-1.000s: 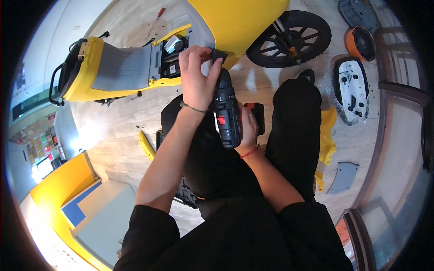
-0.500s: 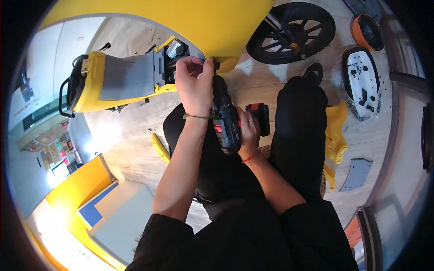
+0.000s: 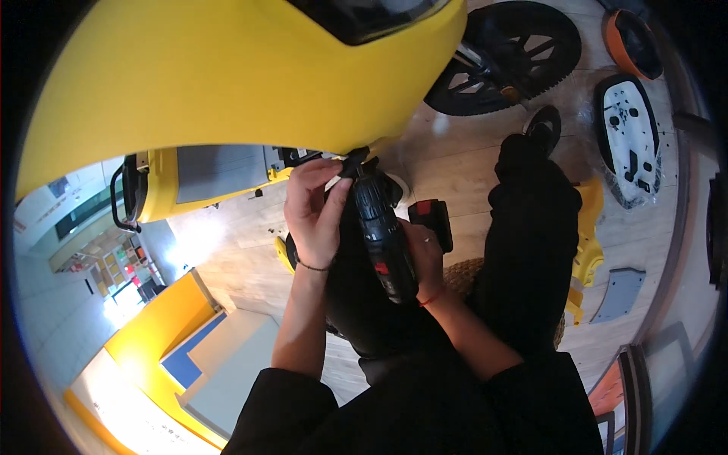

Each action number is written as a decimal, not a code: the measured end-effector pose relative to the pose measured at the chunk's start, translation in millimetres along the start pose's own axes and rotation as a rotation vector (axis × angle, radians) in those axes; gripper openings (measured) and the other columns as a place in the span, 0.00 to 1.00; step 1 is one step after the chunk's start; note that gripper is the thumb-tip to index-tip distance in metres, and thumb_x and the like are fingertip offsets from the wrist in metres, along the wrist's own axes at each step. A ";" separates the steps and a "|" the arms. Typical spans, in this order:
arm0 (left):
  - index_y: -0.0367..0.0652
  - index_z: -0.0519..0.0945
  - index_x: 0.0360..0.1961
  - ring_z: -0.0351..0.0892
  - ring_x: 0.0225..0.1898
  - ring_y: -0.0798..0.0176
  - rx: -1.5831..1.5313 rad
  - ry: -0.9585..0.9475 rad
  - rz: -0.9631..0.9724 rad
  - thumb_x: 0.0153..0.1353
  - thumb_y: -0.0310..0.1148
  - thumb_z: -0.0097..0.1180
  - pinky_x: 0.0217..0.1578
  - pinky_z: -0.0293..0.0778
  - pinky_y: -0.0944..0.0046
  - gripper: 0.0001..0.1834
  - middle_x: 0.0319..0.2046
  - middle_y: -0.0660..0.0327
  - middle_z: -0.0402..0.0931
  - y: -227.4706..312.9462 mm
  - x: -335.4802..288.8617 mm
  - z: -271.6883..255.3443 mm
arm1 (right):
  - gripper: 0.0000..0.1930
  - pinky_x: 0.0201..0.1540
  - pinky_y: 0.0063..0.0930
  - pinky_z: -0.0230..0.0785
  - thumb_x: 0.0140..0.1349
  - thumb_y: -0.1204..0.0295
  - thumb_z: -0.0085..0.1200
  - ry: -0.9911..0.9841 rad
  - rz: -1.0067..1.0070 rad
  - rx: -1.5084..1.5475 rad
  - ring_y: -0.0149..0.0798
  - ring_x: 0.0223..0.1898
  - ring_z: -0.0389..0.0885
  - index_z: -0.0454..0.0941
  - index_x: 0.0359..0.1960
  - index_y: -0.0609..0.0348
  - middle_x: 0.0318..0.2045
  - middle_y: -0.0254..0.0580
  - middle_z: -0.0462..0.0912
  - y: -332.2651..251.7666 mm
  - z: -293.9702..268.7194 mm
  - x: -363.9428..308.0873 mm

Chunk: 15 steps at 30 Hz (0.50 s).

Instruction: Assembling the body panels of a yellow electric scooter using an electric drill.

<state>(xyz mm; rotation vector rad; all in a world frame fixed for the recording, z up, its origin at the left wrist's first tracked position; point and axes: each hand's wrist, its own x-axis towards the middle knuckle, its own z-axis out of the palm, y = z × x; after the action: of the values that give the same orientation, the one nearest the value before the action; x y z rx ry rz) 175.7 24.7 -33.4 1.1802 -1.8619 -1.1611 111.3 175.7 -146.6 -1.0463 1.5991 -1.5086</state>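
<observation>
My right hand [image 3: 426, 258] is wrapped round the handle of a black cordless drill [image 3: 388, 246] with red details. Its chuck points away from me, toward a large yellow two-wheeler body [image 3: 227, 83]. Close to the drill's tip, my left hand [image 3: 311, 212] pinches a small black piece [image 3: 353, 161] between thumb and fingers. What kind of piece it is cannot be made out, nor whether it touches the bit. The lower edge of the yellow body is just beyond the fingertips.
A spoked wheel [image 3: 565, 45] with a black tyre is at the upper right. An orange-and-black round part [image 3: 633, 45], a white-and-black panel in clear wrap [image 3: 626, 129], yellow panels [image 3: 588, 235] and a grey plate [image 3: 618, 294] lie on the right. A grey-topped yellow section [image 3: 220, 173] extends left.
My hands and the drill appear lower in the view, and the yellow body fills more of it. The black piece in my left fingers is now plainer to see.
</observation>
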 end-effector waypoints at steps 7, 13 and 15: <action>0.33 0.73 0.38 0.74 0.45 0.57 0.107 0.003 0.099 0.49 0.15 0.61 0.48 0.69 0.64 0.15 0.41 0.52 0.71 -11.8 -1.6 1.9 | 0.18 0.29 0.36 0.68 0.51 0.70 0.58 -0.127 0.088 0.102 0.47 0.26 0.78 0.73 0.44 0.65 0.24 0.44 0.77 2.0 -12.4 7.3; 0.33 0.70 0.40 0.71 0.47 0.58 0.160 -0.055 0.103 0.52 0.12 0.55 0.51 0.70 0.59 0.14 0.43 0.51 0.67 -7.3 0.0 -2.0 | 0.17 0.29 0.34 0.67 0.53 0.69 0.58 -0.055 -0.054 -0.019 0.45 0.25 0.78 0.73 0.43 0.64 0.22 0.43 0.77 -12.5 -15.2 14.7; 0.33 0.70 0.42 0.72 0.46 0.60 0.184 -0.036 0.071 0.53 0.13 0.54 0.50 0.70 0.60 0.15 0.44 0.52 0.68 -8.5 -0.9 -0.5 | 0.17 0.30 0.34 0.67 0.54 0.68 0.57 0.028 -0.076 -0.097 0.45 0.25 0.78 0.73 0.42 0.64 0.22 0.41 0.77 -21.5 -17.9 18.5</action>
<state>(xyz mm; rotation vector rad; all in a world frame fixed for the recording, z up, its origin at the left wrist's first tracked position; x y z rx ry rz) 179.6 23.7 -41.0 1.1879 -2.0567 -0.9945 89.2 166.9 -122.9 -1.1562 1.6835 -1.5145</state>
